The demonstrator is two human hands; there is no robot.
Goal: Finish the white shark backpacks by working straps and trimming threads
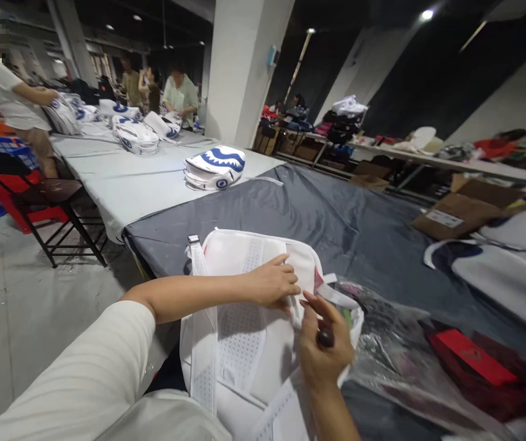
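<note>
A white backpack (240, 294) lies back-side up on the grey table cover (336, 220), its mesh padding and straps facing me. My left hand (274, 283) rests on its upper part, fingers curled and pressing the fabric near the top edge. My right hand (322, 346) is closed in a pinch at the same edge, with a small dark round object (325, 338) held against the palm. A crinkled clear plastic bag (382, 343) lies just right of the backpack.
A white-and-blue backpack (217, 166) sits further along the table; more lie by the people at the far end. A red flat packet (469, 358) lies at the right, cardboard boxes (456, 214) beyond. A dark chair (46, 196) stands left.
</note>
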